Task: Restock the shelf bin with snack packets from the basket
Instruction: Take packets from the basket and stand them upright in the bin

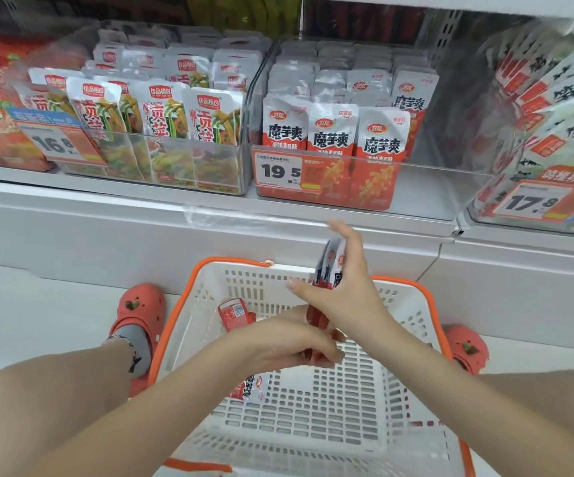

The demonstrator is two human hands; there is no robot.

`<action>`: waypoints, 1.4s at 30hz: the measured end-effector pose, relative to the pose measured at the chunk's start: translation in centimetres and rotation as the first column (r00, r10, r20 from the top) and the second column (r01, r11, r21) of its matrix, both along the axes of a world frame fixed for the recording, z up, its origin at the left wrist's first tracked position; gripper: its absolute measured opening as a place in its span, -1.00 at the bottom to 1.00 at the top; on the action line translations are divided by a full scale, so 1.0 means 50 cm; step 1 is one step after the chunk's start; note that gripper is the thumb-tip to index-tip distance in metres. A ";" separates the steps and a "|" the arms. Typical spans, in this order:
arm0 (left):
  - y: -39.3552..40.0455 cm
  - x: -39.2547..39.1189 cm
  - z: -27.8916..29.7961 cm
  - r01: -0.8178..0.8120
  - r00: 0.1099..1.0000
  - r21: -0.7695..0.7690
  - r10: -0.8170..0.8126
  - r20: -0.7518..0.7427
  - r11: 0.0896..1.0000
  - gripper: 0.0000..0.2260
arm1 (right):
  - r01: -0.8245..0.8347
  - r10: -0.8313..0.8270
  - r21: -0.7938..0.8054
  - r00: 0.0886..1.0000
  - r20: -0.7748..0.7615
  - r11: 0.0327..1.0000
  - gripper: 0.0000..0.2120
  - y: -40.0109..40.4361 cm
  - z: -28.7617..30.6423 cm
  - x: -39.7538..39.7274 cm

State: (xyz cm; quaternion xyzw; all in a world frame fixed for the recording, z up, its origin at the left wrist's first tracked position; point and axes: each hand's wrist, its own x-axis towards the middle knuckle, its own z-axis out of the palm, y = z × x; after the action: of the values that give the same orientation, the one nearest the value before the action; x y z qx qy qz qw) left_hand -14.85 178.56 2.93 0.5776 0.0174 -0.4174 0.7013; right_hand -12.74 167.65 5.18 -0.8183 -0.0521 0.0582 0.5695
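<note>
Over the white slotted basket (pixel 313 401) with its orange rim, we hold a small stack of red-and-white snack packets (pixel 328 266) upright between both hands. Our right hand (pixel 344 290) clasps the upper half of the stack, thumb across the near face and fingers stretched up along the far side. Our left hand (pixel 292 342) curls round the stack's red lower ends and pinches them from below.

Two more packets are in the basket: one red packet (pixel 235 313) lies toward the far left corner, and another packet (pixel 252 387) shows just under our left forearm.

On the shelf above, the clear bin (pixel 416 187) with the price tag (pixel 277 171) reading 19.5 holds rows of matching red-and-white packets (pixel 330 149), its right front part bare. Just to its left a second clear bin (pixel 161 160) is packed with green-and-white packets (pixel 161 118), with a 16.8 tag (pixel 55 142) on its front.

Red clogs (pixel 141 308) stand on either side of the basket on the pale floor.
</note>
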 end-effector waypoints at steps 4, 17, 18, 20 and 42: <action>-0.009 -0.010 -0.009 -0.095 0.995 -0.034 0.096 0.020 0.995 -0.79 | 0.089 -0.090 0.012 0.985 0.150 0.996 -0.63 0.004 -0.013 0.009; -0.008 -0.043 -0.027 -0.324 0.938 0.060 0.329 -0.110 0.944 -0.77 | -0.097 0.096 -0.010 0.992 -0.077 0.995 -0.62 -0.012 -0.036 0.051; -0.005 -0.045 -0.025 -0.312 0.937 0.041 0.315 -0.151 0.949 -0.75 | -0.055 0.052 -0.084 0.998 -0.040 0.995 -0.59 -0.010 -0.051 0.049; -0.002 -0.046 -0.022 -0.320 0.916 -0.019 0.304 -0.262 0.947 -0.79 | 0.016 -0.011 -0.194 1.000 0.026 0.981 -0.58 -0.003 -0.078 0.041; 0.123 -0.009 -0.144 -0.556 0.575 0.303 0.621 -0.532 0.774 -0.80 | -0.166 -0.116 -0.854 0.960 -0.254 0.493 -0.73 -0.219 -0.489 0.139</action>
State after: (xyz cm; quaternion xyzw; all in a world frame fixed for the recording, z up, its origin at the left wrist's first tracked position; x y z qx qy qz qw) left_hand -15.29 184.69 -4.27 0.4085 0.4528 -0.3205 0.7249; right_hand -5.80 156.70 -19.25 -0.9753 0.0526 0.1990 0.0799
